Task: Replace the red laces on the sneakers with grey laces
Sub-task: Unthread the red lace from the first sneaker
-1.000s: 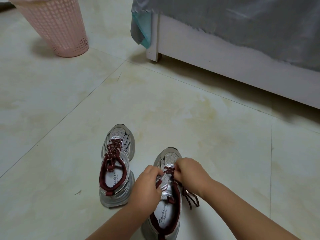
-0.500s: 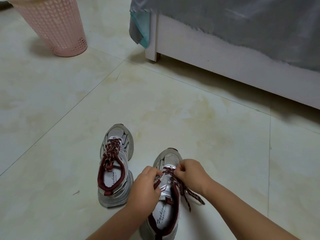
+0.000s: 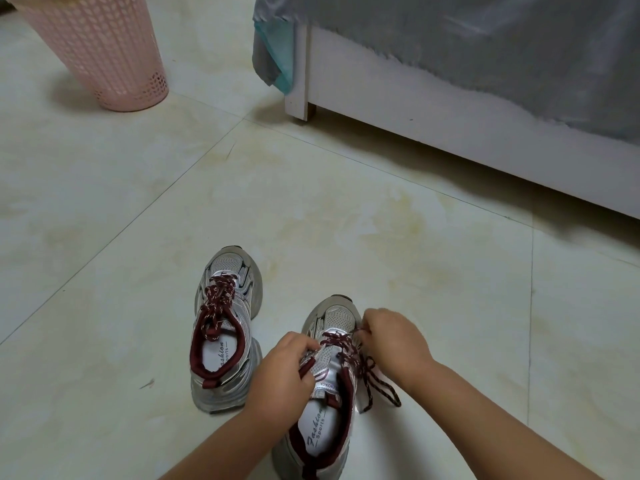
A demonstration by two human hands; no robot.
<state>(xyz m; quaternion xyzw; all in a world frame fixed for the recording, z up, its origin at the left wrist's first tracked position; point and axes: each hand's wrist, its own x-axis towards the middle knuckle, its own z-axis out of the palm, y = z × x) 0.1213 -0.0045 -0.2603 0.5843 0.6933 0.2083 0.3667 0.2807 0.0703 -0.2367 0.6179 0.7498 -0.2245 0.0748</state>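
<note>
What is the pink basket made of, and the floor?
The tall pink perforated basket looks like matte moulded plastic: its wall is a regular grid of small holes. The pale cream floor looks like glossy ceramic or stone tile, with thin joint lines and a soft sheen.

Right hand (image 3: 393, 341) farther right, red lace (image 3: 349, 348) seemingly looser.

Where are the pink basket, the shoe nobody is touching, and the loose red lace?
Pink basket (image 3: 104, 53), head view, on its latticed wall.
Untouched shoe (image 3: 221, 341), head view, on its laced middle.
Loose red lace (image 3: 375, 384), head view, on the strand trailing beside the near shoe.
</note>
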